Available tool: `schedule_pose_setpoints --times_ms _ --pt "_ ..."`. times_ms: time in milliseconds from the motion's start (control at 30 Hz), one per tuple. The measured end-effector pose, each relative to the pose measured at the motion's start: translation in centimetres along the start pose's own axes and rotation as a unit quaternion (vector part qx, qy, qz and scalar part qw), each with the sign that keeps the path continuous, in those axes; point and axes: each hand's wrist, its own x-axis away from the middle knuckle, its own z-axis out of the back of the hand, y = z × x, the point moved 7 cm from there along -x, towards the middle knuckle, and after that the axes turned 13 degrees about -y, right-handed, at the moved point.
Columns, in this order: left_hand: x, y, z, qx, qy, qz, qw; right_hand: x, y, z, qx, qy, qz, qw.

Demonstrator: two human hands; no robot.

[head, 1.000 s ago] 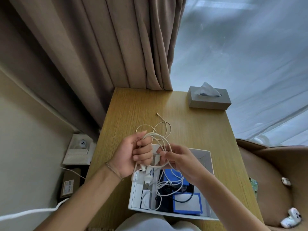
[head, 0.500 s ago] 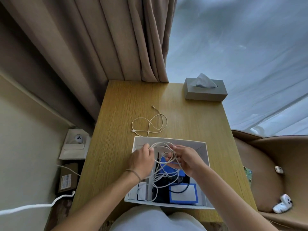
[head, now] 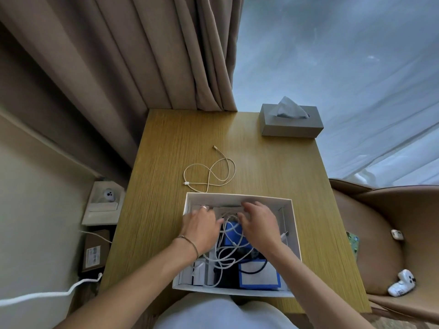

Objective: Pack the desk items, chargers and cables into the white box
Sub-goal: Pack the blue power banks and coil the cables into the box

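Your two hands have come down into the white box (head: 293,224), which sits at the near edge of the desk (head: 166,162). A second ago you held the bundle of white cable (head: 225,255) up above the box; now its loops lie inside, spread over the blue-edged items (head: 259,274) and the white pieces (head: 199,273) in the near left corner. That cable counts as packed, though the coils look loose and springy, so they may ride up over the rim unless you press them flat.

Your left hand (head: 202,227) lies palm down over the left part of the box, fingers reaching toward the far left corner; I cannot tell whether the fingertips pinch a strand or only push on it. Your right hand (head: 260,222) is spread with the fingers fairly straight over the far middle of the box, and seems to press the cable down rather than hold it.

One thing is left on the desk: the beige cable (head: 209,174), lying in loose loops just beyond the far wall of the box, one plug pointing away from you. It is probably your next pick. The grey tissue box (head: 292,125) stands at the far right corner, well apart from the rest.
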Motion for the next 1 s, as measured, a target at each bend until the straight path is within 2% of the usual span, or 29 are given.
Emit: schedule_pose_setpoints --times_ms 100,267,333,433,533,633,767,933,1000 --pt "0.7 -0.3 3.8 0.023 0.089 -0.055 0.994 -0.3 -1.5 2.6 -0.003 0.026 0.046 0.999" --pt "-2.6 -2.4 9.0 0.068 0.143 -0.077 0.984 -3.1 -2.4 6.5 -0.064 0.045 0.047 0.996" --pt "-5.1 -3.0 9.9 0.066 0.140 -0.073 0.985 -4.6 -2.4 7.1 -0.079 0.034 0.035 0.996" --pt "-9.1 -3.1 9.5 0.038 0.097 -0.075 0.992 -6.9 -2.2 7.5 -0.104 0.020 0.016 0.994" --pt "-12.5 -2.4 7.4 -0.071 0.037 -0.061 0.995 -8.9 -2.0 7.0 -0.122 -0.004 0.006 0.993" --pt "-15.2 -2.4 5.5 -0.171 -0.022 -0.025 0.985 -10.4 -1.9 6.2 -0.134 -0.028 0.006 0.991" --pt "-18.0 -3.7 3.2 -0.242 -0.122 0.037 0.962 -11.5 -1.4 5.5 -0.151 -0.040 0.004 0.988" --pt "-19.3 -3.6 1.8 -0.301 -0.137 0.043 0.943 -12.4 -0.6 5.3 -0.155 -0.056 -0.003 0.986" --pt "-19.6 -3.3 1.1 -0.305 -0.166 0.039 0.937 -12.7 -0.4 5.3 -0.153 -0.063 -0.004 0.986"
